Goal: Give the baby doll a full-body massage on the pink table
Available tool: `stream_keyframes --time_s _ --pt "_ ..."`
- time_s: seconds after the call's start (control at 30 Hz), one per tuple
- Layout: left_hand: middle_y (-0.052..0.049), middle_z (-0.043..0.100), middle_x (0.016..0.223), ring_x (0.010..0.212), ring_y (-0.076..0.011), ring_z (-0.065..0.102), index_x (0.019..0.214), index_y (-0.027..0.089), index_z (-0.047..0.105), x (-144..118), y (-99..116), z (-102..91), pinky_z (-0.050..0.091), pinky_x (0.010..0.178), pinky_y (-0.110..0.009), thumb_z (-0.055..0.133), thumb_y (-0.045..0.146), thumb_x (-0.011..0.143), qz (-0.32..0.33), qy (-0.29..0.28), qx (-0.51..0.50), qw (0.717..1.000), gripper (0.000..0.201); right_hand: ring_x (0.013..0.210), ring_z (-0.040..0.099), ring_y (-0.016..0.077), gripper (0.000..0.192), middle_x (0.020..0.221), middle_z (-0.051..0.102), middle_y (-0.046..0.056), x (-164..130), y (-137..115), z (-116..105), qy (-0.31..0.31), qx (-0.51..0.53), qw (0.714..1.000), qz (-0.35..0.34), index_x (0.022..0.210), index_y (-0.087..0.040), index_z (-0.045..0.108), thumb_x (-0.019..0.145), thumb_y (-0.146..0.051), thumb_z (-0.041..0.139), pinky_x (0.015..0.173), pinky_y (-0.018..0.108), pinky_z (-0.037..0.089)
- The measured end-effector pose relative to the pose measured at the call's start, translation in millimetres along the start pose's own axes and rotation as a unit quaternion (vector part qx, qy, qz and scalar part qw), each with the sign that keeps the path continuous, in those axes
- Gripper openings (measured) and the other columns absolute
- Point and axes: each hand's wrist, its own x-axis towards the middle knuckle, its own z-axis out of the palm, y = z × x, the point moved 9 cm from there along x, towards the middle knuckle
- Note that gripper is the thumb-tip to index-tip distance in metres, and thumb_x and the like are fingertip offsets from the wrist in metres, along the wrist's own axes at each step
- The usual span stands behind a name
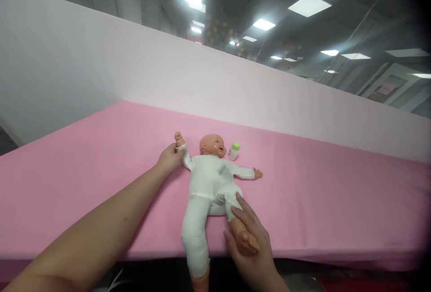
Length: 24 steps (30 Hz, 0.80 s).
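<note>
the left hand closes on the raised arm of the baby doll, at the wrist of its white suit. the right hand holds the doll's bare foot – fingers wrapped under it, thumb side up. between both grips the doll lies on its back on the pink table. a small bottle with green cap lies just beside the doll's head, beyond the right hand.

Glossy plastic doll in matt white cloth suit, smooth pink cloth table cover
</note>
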Motion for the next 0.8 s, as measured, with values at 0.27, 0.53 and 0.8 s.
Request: stream_keyframes --time_s 0.27,0.53,0.8 --pt "-0.007 0.07 0.09 0.078 -0.0228 0.067 0.103 0.019 0.063 -0.7 -11.2 3.8 0.049 0.07 -0.032 0.064 0.052 0.081 -0.029 -0.011 -0.085 0.996 0.04 0.126 0.064 0.0331 0.052 0.144 0.059 0.011 -44.8 -8.9 -12.8 0.023 -0.007 0.999 -0.025 0.133 -0.027 0.058 0.081 -0.02 0.066 0.099 0.046 0.06" --pt "-0.007 0.07 0.09 0.08 -0.0237 0.067 0.104 0.018 0.065 -10.8 -7.8 2.0 0.05 0.071 -0.032 0.07 0.052 0.076 -0.038 -0.009 -0.138 0.99 0.045 0.125 0.065 0.0313 0.05 0.142 0.061 0.012 -82.2 2.5 5.5 -0.006 0.023 0.999 -0.029 0.137 -0.025 0.058 0.088 -0.03 0.065 0.1 0.04 0.058" --pt "-0.005 0.069 0.087 0.075 -0.0226 0.065 0.104 0.02 0.064 -15.5 -2.8 -2.2 0.049 0.067 -0.032 0.06 0.066 0.083 -0.008 0.016 -0.105 0.994 0.051 0.126 0.064 0.0335 0.051 0.144 0.059 0.012 -82.0 2.0 3.5 -0.018 0.025 0.999 -0.022 0.139 -0.027 0.059 0.09 -0.04 0.068 0.1 0.041 0.059"
